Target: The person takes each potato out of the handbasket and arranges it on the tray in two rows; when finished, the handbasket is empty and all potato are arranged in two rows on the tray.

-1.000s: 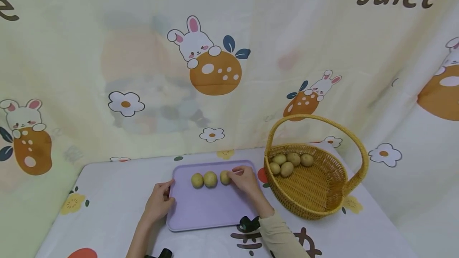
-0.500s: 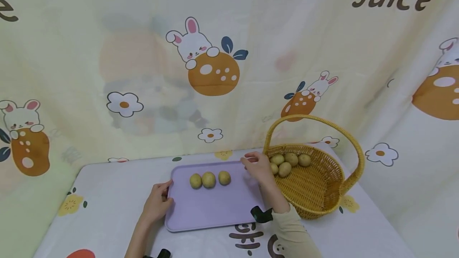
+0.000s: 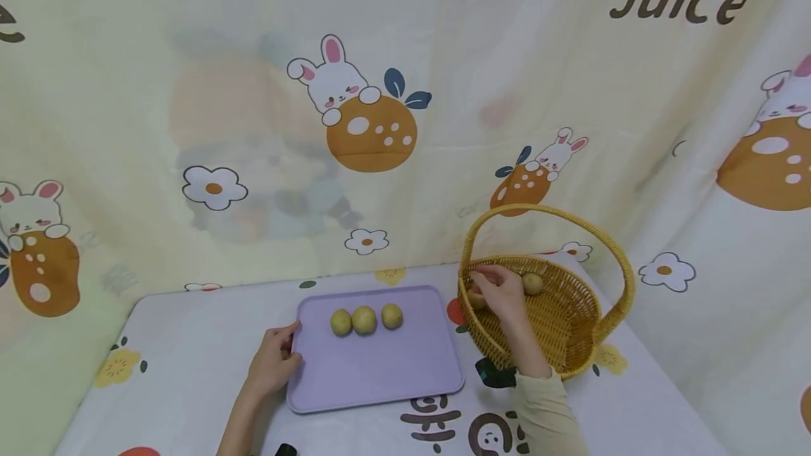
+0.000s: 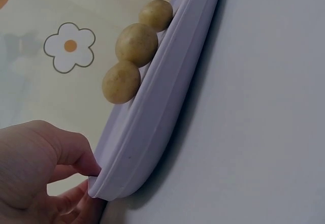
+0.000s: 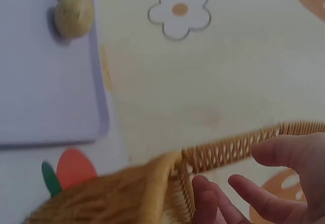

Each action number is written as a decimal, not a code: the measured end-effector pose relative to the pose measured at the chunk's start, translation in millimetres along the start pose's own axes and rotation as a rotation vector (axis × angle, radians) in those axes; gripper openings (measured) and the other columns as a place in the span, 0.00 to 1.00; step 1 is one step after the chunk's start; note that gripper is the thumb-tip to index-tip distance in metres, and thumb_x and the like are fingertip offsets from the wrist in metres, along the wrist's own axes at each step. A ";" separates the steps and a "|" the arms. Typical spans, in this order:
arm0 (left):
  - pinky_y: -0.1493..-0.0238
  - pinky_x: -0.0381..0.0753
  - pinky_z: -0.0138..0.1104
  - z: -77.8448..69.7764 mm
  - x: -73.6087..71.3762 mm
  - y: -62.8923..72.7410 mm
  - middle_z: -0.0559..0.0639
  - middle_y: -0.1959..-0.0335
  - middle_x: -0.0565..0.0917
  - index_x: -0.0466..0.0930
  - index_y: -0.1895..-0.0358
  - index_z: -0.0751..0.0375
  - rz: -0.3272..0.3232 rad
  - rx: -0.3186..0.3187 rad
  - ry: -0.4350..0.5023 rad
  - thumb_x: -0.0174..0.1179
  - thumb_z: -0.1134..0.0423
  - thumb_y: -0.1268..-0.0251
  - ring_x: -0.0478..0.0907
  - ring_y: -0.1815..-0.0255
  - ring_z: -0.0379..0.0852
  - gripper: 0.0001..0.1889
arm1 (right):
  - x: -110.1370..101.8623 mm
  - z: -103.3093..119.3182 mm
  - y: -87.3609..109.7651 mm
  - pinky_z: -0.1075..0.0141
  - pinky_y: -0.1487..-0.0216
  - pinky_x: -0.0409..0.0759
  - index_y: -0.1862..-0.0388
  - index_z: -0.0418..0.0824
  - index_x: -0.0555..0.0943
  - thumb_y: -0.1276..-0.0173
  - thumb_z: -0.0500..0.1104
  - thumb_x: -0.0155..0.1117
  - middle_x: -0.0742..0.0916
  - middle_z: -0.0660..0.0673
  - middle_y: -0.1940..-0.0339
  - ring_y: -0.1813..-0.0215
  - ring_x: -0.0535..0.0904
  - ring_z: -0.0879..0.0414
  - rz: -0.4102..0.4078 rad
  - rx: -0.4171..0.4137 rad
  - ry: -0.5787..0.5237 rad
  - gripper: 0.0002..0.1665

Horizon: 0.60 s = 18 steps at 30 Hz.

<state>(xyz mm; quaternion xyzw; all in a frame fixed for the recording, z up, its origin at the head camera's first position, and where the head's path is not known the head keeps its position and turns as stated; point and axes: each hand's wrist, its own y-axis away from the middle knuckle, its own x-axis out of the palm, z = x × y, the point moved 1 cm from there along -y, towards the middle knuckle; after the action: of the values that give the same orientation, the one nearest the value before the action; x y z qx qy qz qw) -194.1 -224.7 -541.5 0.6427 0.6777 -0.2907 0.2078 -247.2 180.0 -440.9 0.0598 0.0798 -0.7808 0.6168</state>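
My left hand (image 3: pixel 271 364) pinches the left rim of the lilac tray (image 3: pixel 374 375) between thumb and fingers; the left wrist view shows the thumb on top of the rim. Three potatoes (image 3: pixel 364 320) sit in a row on the tray toward its far side. Over the left part of the woven basket (image 3: pixel 551 329) is my right hand (image 3: pixel 502 293), its fingers loosely bent and spread. Nothing shows between thumb and fingers (image 5: pixel 254 193) in the right wrist view. One potato (image 3: pixel 532 283) in the basket lies right of the hand, another (image 3: pixel 476 299) is partly covered by it.
The basket's tall arched handle (image 3: pixel 570 213) rises over it, to the right of the tray. A patterned cloth covers the table (image 3: pixel 190 343). Behind hangs a curtain (image 3: pixel 253 125) printed with rabbits and flowers.
My right hand has let go of the rightmost potato on the tray and moved right, past the tray's edge, into the basket. The left hand keeps its hold on the tray.
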 end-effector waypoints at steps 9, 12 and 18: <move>0.55 0.76 0.41 -2.0 -1.3 1.7 0.67 0.49 0.73 0.71 0.34 0.73 -0.004 -0.003 -0.001 0.60 0.74 0.49 0.77 0.58 0.51 0.32 | -22.6 -14.8 0.7 0.68 0.61 0.78 0.41 0.26 0.75 0.28 0.40 0.57 0.81 0.32 0.48 0.55 0.79 0.53 -0.030 0.080 0.134 0.23; 0.55 0.76 0.42 -2.7 -1.5 1.6 0.67 0.49 0.73 0.71 0.35 0.74 -0.005 0.002 0.001 0.60 0.74 0.49 0.77 0.57 0.52 0.32 | -27.7 -20.0 2.6 0.59 0.51 0.76 0.40 0.27 0.75 0.29 0.41 0.57 0.79 0.29 0.45 0.45 0.76 0.43 -0.037 0.077 0.206 0.24; 0.53 0.76 0.43 -1.5 0.2 0.4 0.68 0.47 0.72 0.71 0.34 0.73 0.007 -0.013 0.006 0.59 0.74 0.48 0.76 0.56 0.53 0.32 | -33.9 -33.7 2.9 0.60 0.57 0.74 0.48 0.25 0.79 0.32 0.41 0.58 0.83 0.31 0.56 0.53 0.78 0.41 -0.067 0.026 0.373 0.21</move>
<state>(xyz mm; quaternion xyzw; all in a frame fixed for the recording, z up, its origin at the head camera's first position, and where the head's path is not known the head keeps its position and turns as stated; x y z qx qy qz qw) -193.6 -223.5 -540.6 0.6445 0.6780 -0.2836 0.2111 -236.8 218.3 -467.6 0.2086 0.1847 -0.7772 0.5642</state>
